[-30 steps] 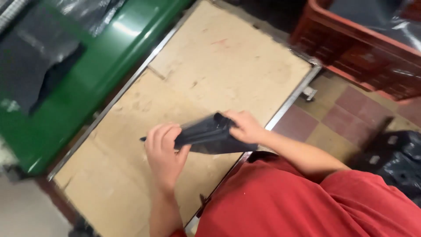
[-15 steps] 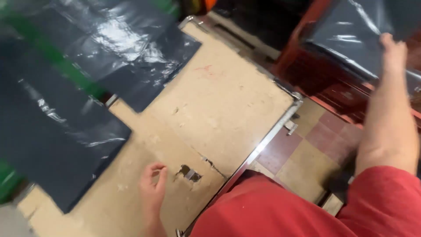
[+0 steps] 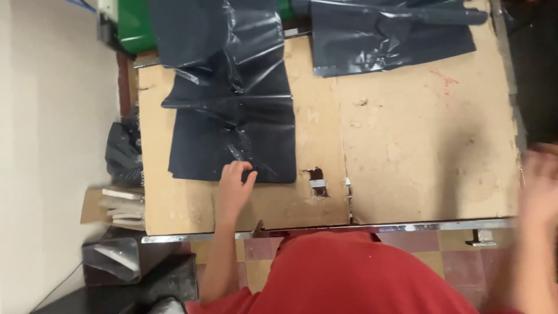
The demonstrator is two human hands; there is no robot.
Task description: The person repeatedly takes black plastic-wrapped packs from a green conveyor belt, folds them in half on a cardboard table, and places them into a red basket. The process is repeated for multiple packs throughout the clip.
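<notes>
Left hand (image 3: pixel 234 185) fingers curled on black bag (image 3: pixel 232 125)

You wear a red short-sleeved shirt (image 3: pixel 360 273), plain, with soft folds across the front. Your forearms are bare, with no watch, glove or band showing. Your left hand (image 3: pixel 232 189) looks sharp; your right hand (image 3: pixel 540 180) is only a blur.
</notes>
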